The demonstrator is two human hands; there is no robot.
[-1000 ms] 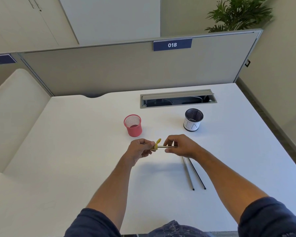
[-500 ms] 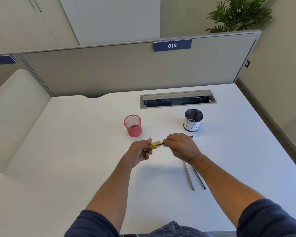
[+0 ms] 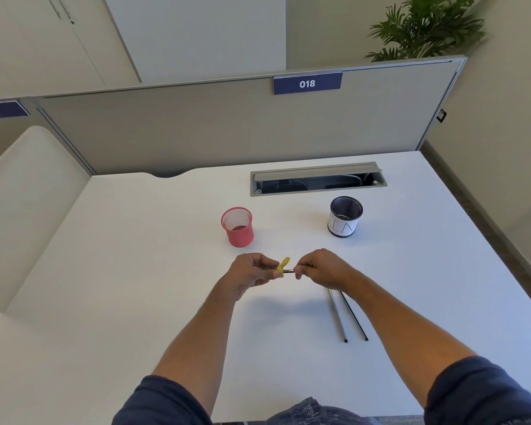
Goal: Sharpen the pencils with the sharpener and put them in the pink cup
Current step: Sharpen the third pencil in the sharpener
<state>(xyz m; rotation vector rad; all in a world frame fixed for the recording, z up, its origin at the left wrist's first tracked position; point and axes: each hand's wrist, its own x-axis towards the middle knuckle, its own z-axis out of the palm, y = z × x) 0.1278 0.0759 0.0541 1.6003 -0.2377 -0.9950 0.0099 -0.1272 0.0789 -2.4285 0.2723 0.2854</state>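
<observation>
- Since half a second earlier, the yellow sharpener [image 3: 281,267] had turned between the hands, its flap now sticking up and to the right, while both hands stayed at about the same spot over the counter [image 3: 135,271].
- Three pencils were in view: one held pencil [image 3: 288,271] between the hands, and two loose pencils [image 3: 337,317] lying side by side on the counter, near and right of the hands, their far ends hidden under the right wrist.
- One sharpener was in view, sitting on the left end of the held pencil, just near the pink cup.
- Two cups stood on the counter: one pink cup [image 3: 237,227], a mesh one, far and slightly left of the hands, upright, with no pencil showing inside; and one dark mesh cup [image 3: 345,216] with a white paper band, farther right, well apart from the pink one.
- On the left hand [image 3: 249,276], the fingers [image 3: 265,261] were curled in, pinching the sharpener from its left side.
- On the right hand [image 3: 321,268], the fingers [image 3: 301,268] were curled tight round the held pencil, just right of the sharpener; only a short dark stretch of pencil showed between the two hands.
- One open cable tray [image 3: 318,179] was set into the far part of the counter, and one partition bore a sign [image 3: 307,83] reading 018.
</observation>
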